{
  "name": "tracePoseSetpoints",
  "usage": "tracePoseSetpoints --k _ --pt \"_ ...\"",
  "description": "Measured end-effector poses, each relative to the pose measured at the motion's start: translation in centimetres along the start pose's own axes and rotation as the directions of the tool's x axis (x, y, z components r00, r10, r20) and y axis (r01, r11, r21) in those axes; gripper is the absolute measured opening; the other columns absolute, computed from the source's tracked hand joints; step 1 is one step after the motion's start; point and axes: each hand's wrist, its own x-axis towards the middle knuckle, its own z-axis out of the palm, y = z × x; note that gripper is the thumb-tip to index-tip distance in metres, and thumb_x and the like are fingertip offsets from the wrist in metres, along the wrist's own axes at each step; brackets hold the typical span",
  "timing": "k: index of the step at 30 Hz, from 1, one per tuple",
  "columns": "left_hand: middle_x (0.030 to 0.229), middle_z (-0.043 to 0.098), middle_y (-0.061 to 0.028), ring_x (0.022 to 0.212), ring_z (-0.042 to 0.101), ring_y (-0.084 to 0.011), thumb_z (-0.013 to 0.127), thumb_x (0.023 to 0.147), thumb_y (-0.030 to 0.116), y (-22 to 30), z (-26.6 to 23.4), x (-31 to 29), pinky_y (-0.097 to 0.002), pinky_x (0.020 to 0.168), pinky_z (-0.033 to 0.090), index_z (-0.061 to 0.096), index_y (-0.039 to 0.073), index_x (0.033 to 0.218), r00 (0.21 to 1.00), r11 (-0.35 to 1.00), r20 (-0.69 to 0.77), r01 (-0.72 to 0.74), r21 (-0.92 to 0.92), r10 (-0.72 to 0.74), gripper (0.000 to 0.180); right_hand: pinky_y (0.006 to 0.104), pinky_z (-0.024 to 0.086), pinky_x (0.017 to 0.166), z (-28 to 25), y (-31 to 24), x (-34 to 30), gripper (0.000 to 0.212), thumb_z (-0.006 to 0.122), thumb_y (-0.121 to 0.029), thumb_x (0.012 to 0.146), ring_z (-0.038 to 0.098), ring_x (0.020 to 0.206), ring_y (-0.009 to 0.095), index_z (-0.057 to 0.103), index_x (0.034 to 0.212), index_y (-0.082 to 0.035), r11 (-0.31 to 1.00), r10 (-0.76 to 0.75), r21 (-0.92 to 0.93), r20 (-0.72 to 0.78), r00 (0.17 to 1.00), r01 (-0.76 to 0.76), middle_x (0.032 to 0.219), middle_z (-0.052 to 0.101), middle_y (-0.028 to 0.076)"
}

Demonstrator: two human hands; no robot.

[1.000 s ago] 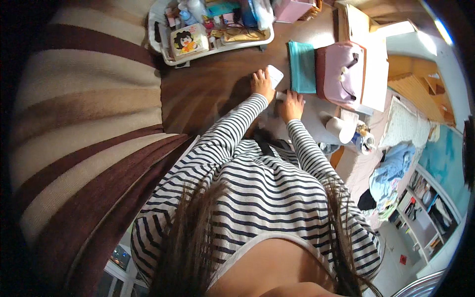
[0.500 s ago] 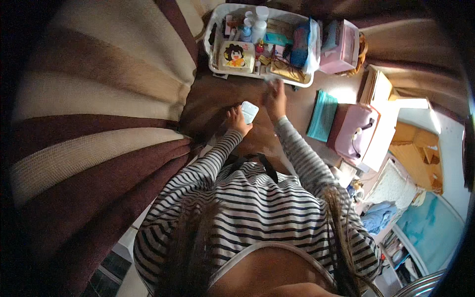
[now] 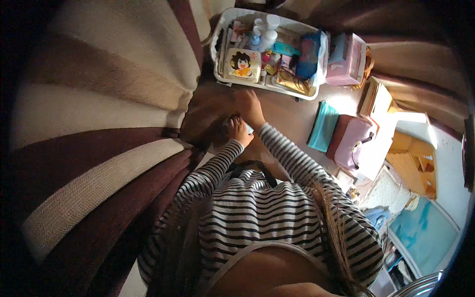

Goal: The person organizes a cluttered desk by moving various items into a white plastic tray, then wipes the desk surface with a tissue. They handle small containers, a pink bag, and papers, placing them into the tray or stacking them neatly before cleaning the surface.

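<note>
The left hand point(image 3: 239, 129) is keeping its fingers and thumb closed around a small white object point(image 3: 249, 129), which is mostly hiding behind that hand and the right wrist. The right hand point(image 3: 249, 106) is hovering just beyond the left, its forearm slanting in from the right; its fingers are blurring against the brown counter point(image 3: 292, 116), so I cannot tell whether its grip is wide, narrow or holding anything. Beyond the hands, a white tray point(image 3: 287, 91) is holding white bottles point(image 3: 268, 39) and a box with a cartoon figure on its lid point(image 3: 242, 64), among other small items. A pink box point(image 3: 346, 64) is standing just right of the tray. Nearer, a teal flat item point(image 3: 324, 126) is lying beside a pink bag point(image 3: 354, 141). Along the left, a brown-and-beige curtain point(image 3: 99, 99) is hanging in folds.
</note>
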Motion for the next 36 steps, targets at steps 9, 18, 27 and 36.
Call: tracePoseSetpoints --k 9,18,27,36 --pt "0.114 0.039 -0.0276 0.105 0.045 -0.0411 0.071 0.059 0.010 5.7 -2.2 0.8 -0.0429 0.090 0.040 0.023 0.002 0.127 0.940 0.912 0.055 -0.312 -0.268 0.338 0.084 0.0446 0.030 0.097 -12.3 3.2 -18.4 0.043 0.062 -0.003 0.065 0.035 0.113 0.038 0.048 0.106 -0.004 0.653 0.429 -0.369 -0.540 0.724 -0.662 0.116 0.040 0.021" --pt "0.105 0.052 -0.0291 0.099 0.051 -0.0442 0.075 0.061 0.014 11.1 0.4 -0.3 -0.0468 0.088 0.040 0.015 0.003 0.128 0.907 0.873 0.149 -0.320 -0.368 0.395 0.091 0.0460 0.034 0.095 -18.2 7.8 -17.7 0.051 0.062 -0.023 0.077 0.038 0.115 0.037 0.042 0.118 -0.001 0.431 0.482 -0.409 -0.649 0.589 -0.804 0.124 0.040 0.023" --pt "0.115 0.051 -0.0145 0.105 0.050 -0.0229 0.056 0.084 0.007 9.0 3.2 0.7 -0.0338 0.091 0.039 0.035 0.001 0.122 0.890 0.586 0.325 0.083 -0.806 0.320 0.044 0.0264 0.047 0.058 -9.9 8.2 -18.4 0.047 0.063 -0.010 0.079 0.057 0.076 0.014 0.039 0.118 0.001 0.327 0.888 0.731 -0.021 0.460 -0.599 0.102 0.056 0.010" --pt "0.099 0.060 -0.0058 0.088 0.057 -0.0138 0.060 0.084 0.016 5.9 -1.6 0.9 -0.0288 0.071 0.047 0.048 0.001 0.119 0.829 0.359 0.519 0.428 -0.830 0.211 0.040 0.0270 0.048 0.061 -12.4 6.0 -15.2 0.022 0.058 -0.021 0.087 0.056 0.072 0.012 0.056 0.101 -0.004 0.152 0.824 0.736 0.274 0.496 -0.659 0.086 0.058 0.003"
